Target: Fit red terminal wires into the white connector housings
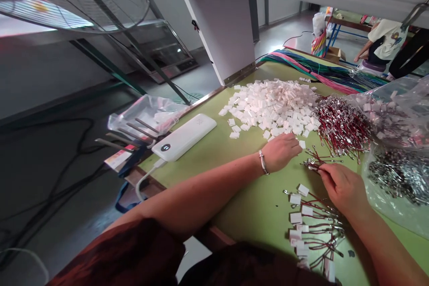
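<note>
Apparently your right hand (345,187) pinches red leads (317,161) in its fingers while your left hand (283,152), its finger closure impossible to tell, rests by the white block pile (268,103) on the worktop (254,214), so gathering parts seems the step, and the next move calls for keeping leads untangled.

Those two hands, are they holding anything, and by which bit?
The right hand pinches a few red wires; exactly where along them is hidden. Whether the left hand holds anything can't be told.
</note>
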`<state>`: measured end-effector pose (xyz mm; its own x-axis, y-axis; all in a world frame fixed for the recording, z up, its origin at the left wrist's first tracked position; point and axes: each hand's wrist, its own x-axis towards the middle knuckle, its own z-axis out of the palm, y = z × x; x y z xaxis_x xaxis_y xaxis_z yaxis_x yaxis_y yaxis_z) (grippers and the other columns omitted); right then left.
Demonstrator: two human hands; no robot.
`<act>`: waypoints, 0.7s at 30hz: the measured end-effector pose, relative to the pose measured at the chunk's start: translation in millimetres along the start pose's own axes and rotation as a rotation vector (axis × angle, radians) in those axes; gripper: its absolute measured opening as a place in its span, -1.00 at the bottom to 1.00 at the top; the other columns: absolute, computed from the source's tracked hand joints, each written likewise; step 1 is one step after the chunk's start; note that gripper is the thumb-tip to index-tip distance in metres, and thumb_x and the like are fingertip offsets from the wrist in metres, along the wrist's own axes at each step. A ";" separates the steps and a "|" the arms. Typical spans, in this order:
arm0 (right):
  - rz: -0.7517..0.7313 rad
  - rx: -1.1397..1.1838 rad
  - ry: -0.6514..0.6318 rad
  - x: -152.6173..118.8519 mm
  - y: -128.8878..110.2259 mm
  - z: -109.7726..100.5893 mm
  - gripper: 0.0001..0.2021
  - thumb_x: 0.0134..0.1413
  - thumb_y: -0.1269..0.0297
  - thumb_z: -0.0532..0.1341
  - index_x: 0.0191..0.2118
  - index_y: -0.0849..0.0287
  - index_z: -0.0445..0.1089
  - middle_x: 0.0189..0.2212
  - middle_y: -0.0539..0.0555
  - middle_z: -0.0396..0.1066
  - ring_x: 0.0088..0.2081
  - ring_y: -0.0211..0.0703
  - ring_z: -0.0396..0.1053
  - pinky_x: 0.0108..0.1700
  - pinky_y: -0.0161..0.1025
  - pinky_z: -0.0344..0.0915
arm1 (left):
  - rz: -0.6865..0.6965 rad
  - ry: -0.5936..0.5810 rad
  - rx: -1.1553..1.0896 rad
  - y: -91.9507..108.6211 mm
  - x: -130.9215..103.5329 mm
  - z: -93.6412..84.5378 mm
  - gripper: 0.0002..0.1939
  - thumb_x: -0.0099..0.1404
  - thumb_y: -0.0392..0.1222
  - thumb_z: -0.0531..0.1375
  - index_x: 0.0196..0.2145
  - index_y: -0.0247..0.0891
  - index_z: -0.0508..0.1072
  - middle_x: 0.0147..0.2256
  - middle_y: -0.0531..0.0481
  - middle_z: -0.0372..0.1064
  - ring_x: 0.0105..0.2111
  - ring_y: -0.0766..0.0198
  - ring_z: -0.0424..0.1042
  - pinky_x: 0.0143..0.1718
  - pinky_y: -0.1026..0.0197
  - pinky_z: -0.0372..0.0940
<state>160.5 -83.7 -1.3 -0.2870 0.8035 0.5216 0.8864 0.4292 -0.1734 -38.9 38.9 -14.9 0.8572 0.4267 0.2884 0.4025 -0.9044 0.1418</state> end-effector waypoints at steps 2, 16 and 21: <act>0.034 -0.022 0.005 -0.7 -3.9 1.3 -0.88 0.18 0.38 0.10 -0.22 0.18 0.38 -0.39 0.06 0.50 -0.38 -0.22 0.41 -0.31 -0.28 0.29 | -0.042 0.043 -0.078 4.0 -1.8 -4.4 -0.77 0.34 -0.35 -0.01 -0.19 -0.31 0.44 -0.31 -0.10 0.39 -0.26 0.22 0.30 -0.23 0.17 0.25; 0.057 -0.182 0.030 1.7 -23.3 -7.7 -0.91 0.14 0.41 0.13 -0.35 0.18 0.36 -0.49 0.04 0.42 -0.42 -0.20 0.33 -0.37 -0.29 0.18 | -0.854 0.015 -1.762 34.9 -1.7 -11.0 -0.91 0.18 -0.38 0.26 -0.32 -0.42 0.45 -0.59 0.06 0.41 -0.59 0.44 0.43 -0.48 0.38 0.33; 0.066 -0.106 -0.013 0.4 -21.2 -4.5 -0.88 0.17 0.40 0.10 -0.34 0.16 0.37 -0.47 0.02 0.42 -0.42 -0.23 0.33 -0.38 -0.30 0.16 | -0.803 -0.041 -1.771 33.8 -1.5 -11.4 -0.92 0.18 -0.36 0.26 -0.32 -0.41 0.47 -0.61 0.06 0.42 -0.62 0.47 0.42 -0.54 0.43 0.31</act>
<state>143.2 -94.3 6.3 -0.2308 0.8342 0.5008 0.9368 0.3296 -0.1173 -30.3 7.7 0.2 0.6846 0.6479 -0.3340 -0.0638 0.5098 0.8579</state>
